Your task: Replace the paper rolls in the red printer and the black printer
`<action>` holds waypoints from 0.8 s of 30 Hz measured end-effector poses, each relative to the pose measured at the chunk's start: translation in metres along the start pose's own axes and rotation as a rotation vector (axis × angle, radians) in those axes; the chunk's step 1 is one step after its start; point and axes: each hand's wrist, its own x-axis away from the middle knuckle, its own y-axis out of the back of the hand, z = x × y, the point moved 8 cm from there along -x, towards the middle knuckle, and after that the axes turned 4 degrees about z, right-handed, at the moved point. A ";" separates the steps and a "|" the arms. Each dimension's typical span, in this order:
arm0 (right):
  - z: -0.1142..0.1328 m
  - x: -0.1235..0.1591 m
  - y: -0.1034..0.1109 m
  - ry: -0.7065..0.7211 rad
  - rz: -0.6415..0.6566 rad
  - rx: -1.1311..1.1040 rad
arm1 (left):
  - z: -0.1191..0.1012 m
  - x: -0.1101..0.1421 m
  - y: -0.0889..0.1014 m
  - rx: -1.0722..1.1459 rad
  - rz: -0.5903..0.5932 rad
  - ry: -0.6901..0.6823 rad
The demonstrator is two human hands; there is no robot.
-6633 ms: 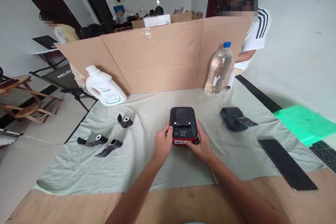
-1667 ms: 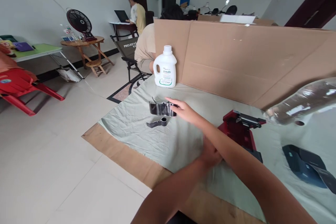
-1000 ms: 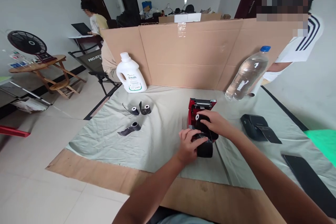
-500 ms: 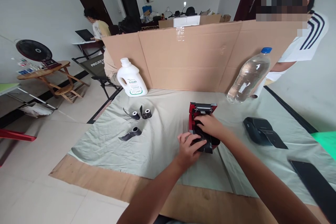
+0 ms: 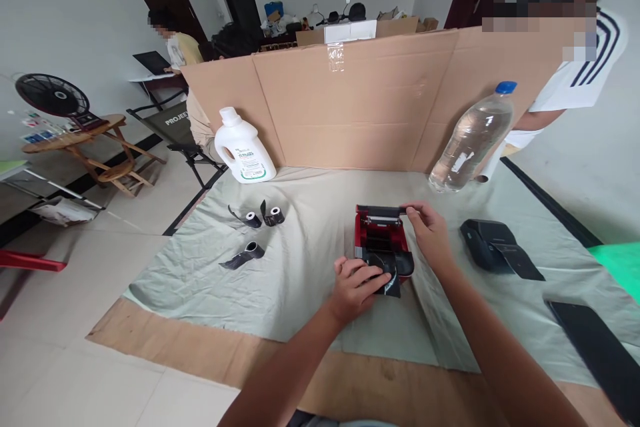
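A small red and black receipt printer (image 5: 383, 235) stands on the cloth with its lid (image 5: 381, 211) raised. My left hand (image 5: 356, 288) lies over its front left corner, fingers pressing on a dark paper strip (image 5: 390, 285) that hangs out over the front edge. At the lid's right end, my right hand (image 5: 429, 230) pinches the corner between thumb and fingers. The roll inside the printer is mostly hidden by shadow and my left fingers.
Several dark paper rolls (image 5: 254, 250) lie on the left. A black printer (image 5: 493, 247) and a phone (image 5: 595, 347) are on the right. A white jug (image 5: 245, 150) and a water bottle (image 5: 475, 140) stand before a cardboard screen (image 5: 350, 113). A person (image 5: 590, 73) is behind it.
My right hand has come out of the printer's inside and moved up and right to the lid's corner. My left hand stays on the front. The view has shifted slightly.
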 end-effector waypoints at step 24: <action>-0.043 0.059 -0.023 -0.246 0.006 -0.367 | -0.024 0.001 0.015 -0.065 0.011 -0.098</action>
